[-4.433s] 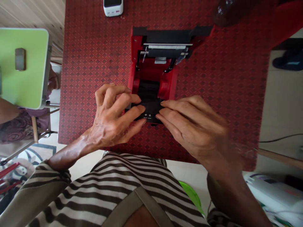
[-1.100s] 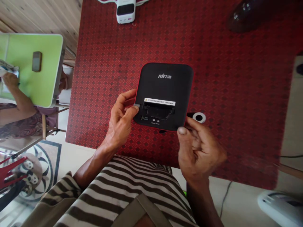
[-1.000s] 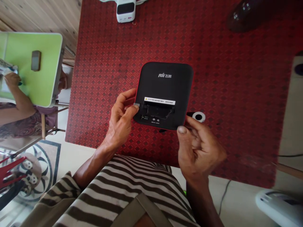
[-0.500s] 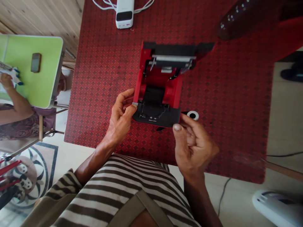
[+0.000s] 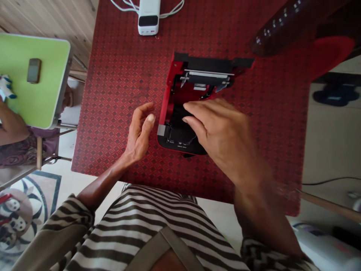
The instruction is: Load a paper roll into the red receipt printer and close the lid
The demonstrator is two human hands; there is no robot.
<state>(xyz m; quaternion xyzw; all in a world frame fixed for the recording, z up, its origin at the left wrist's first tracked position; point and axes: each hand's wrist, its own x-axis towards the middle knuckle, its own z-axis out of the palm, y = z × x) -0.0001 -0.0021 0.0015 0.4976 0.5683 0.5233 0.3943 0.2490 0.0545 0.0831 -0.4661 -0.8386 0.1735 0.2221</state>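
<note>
A small red and black printer lies on the red patterned table with its lid raised at the far side. Inside the lid a dark roller shows between metal brackets. My left hand is beside the printer's left wall, thumb and fingers apart, touching nothing. Over the printer's right side reaches my right hand. Its thumb and index fingertips point left above the black strip inside, with a small gap between them. That hand hides the printer's right wall and front right corner. Whether its fingertips touch the strip cannot be made out.
A white power bank with white cables lies at the back of the table. A dark bottle is at the back right. On the left, a green table holds a phone; another person's arm rests there.
My left hand has let go of the printer's front left corner and moved slightly left. My right hand has moved from the front right corner up over the inside. The small white roll is now covered.
</note>
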